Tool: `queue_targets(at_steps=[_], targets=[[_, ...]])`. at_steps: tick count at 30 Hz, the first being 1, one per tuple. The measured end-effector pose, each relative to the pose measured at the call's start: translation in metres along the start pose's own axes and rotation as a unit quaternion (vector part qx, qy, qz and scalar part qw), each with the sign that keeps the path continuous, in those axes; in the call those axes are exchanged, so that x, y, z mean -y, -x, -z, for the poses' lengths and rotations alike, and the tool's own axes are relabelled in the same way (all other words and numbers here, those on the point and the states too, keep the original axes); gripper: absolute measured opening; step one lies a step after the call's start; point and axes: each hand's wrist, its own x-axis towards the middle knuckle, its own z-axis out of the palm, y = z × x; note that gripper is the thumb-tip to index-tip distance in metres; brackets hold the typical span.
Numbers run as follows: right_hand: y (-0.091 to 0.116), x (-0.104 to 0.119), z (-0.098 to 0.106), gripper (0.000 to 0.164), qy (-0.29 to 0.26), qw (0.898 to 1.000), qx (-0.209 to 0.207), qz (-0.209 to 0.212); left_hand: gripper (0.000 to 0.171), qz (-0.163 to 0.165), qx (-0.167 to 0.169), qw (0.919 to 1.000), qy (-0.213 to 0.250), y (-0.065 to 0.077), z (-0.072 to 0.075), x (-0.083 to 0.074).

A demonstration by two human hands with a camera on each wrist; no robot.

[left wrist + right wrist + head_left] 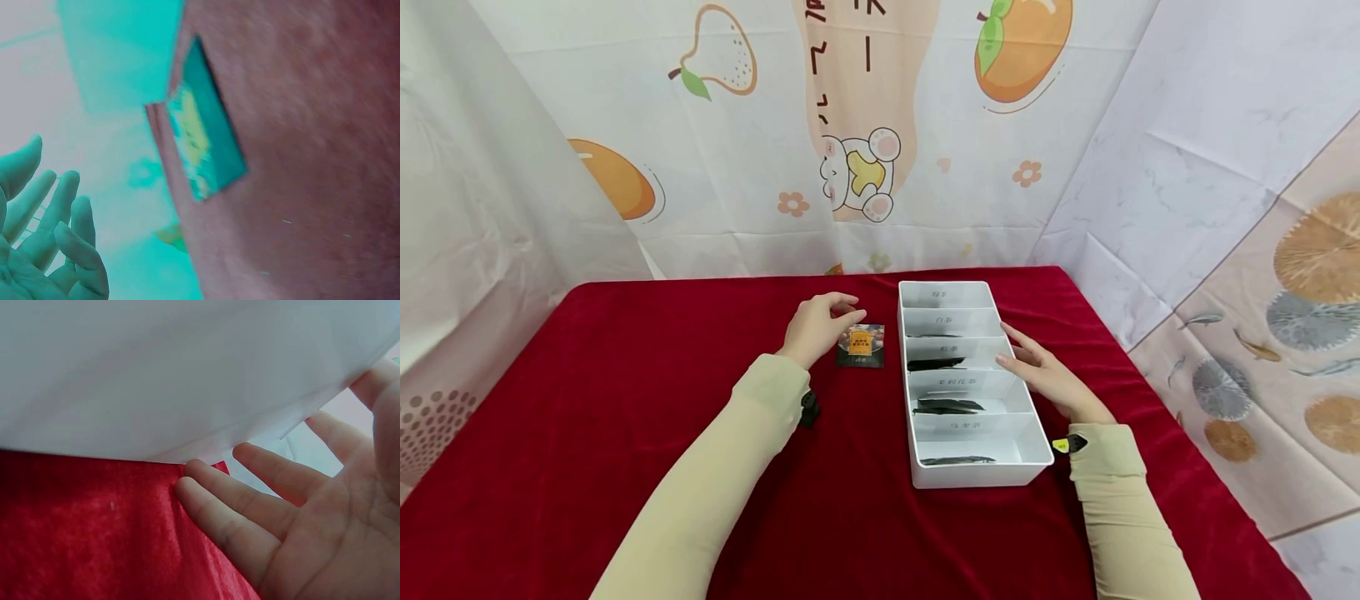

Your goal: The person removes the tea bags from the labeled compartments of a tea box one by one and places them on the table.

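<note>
A small square packet [871,360], dark with an orange label, lies flat on the red cloth. My left hand [822,327] hovers beside its upper left corner, fingers loosely bent and nothing between them. In the left wrist view the packet [222,147] shows apart from that hand [47,244]. To the right stands a long white box [917,477] split by dividers into several labelled compartments, some with dark flat packets [950,406] inside. My right hand [1047,379] touches its right side near the middle; straight fingers [237,500] lie along the outer wall in the right wrist view.
Red cloth [625,433] covers the table, whose far edge runs close behind the box. A printed curtain [737,183] hangs behind it, with pale sheets [1150,167] at the sides.
</note>
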Motion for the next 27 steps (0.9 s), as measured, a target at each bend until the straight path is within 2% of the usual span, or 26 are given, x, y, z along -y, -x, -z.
queue_targets(at_steps=[6,11,16,22,27], targets=[[-0.001,-0.001,0.001,0.072,-0.002,1.0,-0.001,0.001,0.038,-0.047,-0.026,0.9985,0.011,0.016,0.003,-0.02],[0.0,-0.002,0.0,0.073,-0.002,1.0,0.001,0.001,0.033,-0.103,-0.042,0.9932,0.033,0.036,0.001,-0.041],[0.0,-0.005,0.0,0.074,-0.003,1.0,0.005,0.002,0.029,-0.154,-0.029,0.9849,0.073,0.055,-0.008,-0.057],[0.0,-0.004,0.0,0.074,-0.005,1.0,0.003,0.002,0.026,-0.184,-0.001,0.9797,0.081,0.073,-0.019,-0.065],[0.0,-0.003,0.0,0.074,-0.001,1.0,-0.001,0.001,0.024,-0.213,0.004,0.9744,0.071,0.084,-0.026,-0.068]])
